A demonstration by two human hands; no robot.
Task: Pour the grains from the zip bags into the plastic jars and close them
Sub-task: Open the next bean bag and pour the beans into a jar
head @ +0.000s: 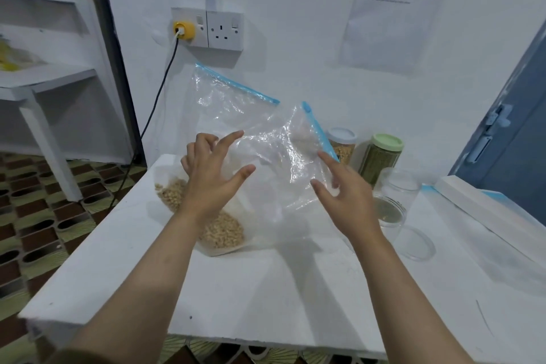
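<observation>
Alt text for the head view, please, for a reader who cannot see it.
Two open hands, left hand and right hand, reach over a clear zip bag of tan grains on a white table. To the right stand two lidded jars and an empty open jar.

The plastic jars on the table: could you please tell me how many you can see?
3. A white-lidded jar partly behind the zip bag, a green-lidded jar beside it, and an open clear jar in front. Others may be hidden behind the bag.
</observation>
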